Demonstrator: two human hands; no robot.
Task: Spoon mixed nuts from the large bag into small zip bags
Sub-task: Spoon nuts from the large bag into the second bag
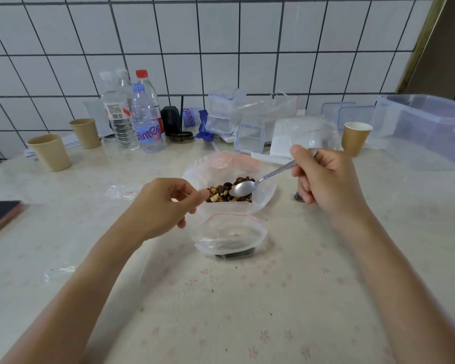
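Nearest the front edge of the table (247,324): bare flowered cloth and two forearms reaching in.

Just beyond, mid-table: small zip bag (230,233), mouth propped wide and facing up, red zip line arcing along its far lip, almost nothing visible inside; something dark lying under its near edge, too hidden to name.

At its left: left hand (166,206), fingers curled, thumb and forefinger pinching plastic where the small bag's far lip meets the near lip of the large bag (229,177); which of the two films is pinched, impossible to tell.

Directly behind, touching the small bag: large bag, rim rolled down, mixed nuts (226,194) heaped in the bottom.

Over the nuts: spoon (243,187), bowl resting at the right of the heap, seemingly empty, handle running up and to the right into the right hand (323,177), fingers wrapped round the handle.

Key relation for the coming move: nuts right under the bowl, open small bag straight toward the body from there. Likely a dip, then a short pull back along the near-far line, right hand carrying, left steadying.

Toward the far edge: water bottles (132,116), paper cups (50,152), clear containers (231,114).
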